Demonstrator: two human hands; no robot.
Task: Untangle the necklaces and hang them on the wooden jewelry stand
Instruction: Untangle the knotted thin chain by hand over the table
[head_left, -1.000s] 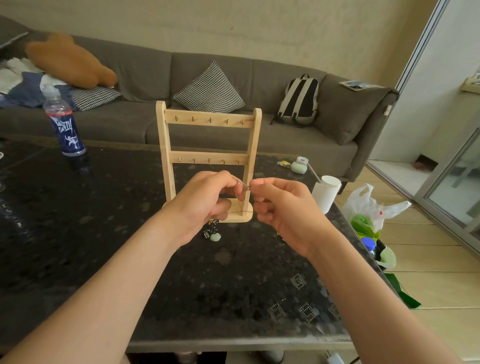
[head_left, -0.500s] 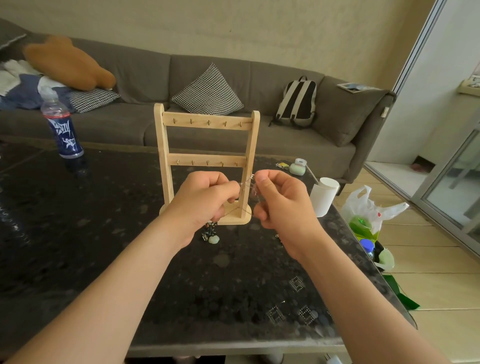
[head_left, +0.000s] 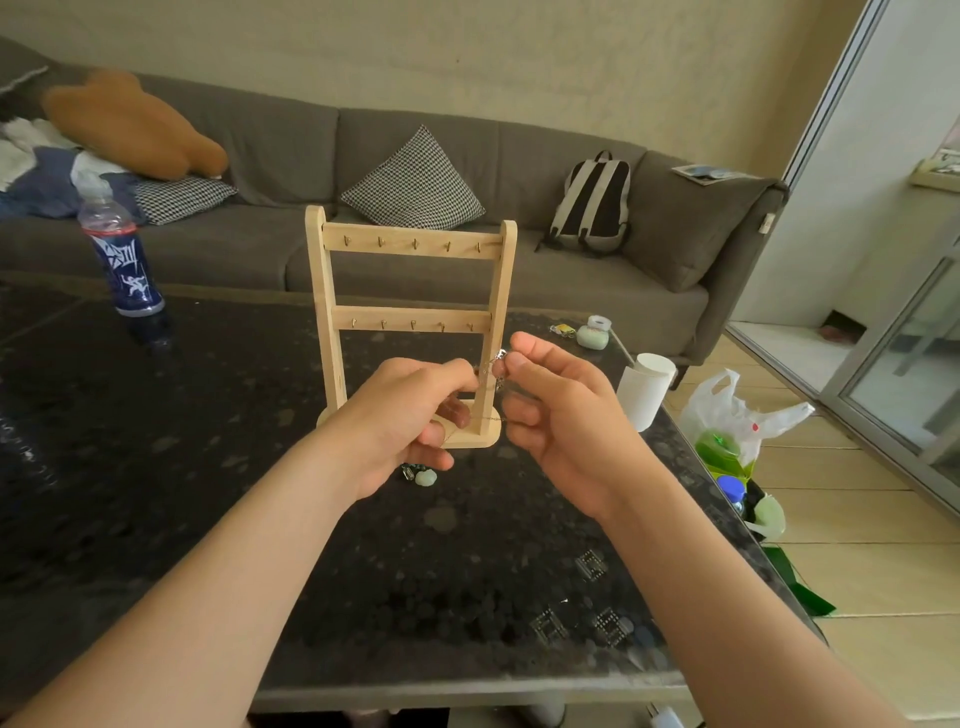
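Necklace chain (head_left: 488, 370) taut, near horizontal, between left hand (head_left: 410, 415) and right hand (head_left: 563, 415).

Dark table (head_left: 156, 519) bears stand (head_left: 410, 322), bottle (head_left: 122, 260), cup (head_left: 644, 389).

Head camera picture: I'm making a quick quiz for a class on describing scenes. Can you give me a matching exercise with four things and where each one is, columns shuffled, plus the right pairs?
Things:
1. water bottle
2. backpack
3. white cup
4. thin chain necklace

Places:
A. pinched between the left hand and the right hand, in front of the wooden jewelry stand
B. on the sofa, leaning against its backrest
C. far left part of the dark table
D. at the table's right edge

Pairs: 1-C, 2-B, 3-D, 4-A
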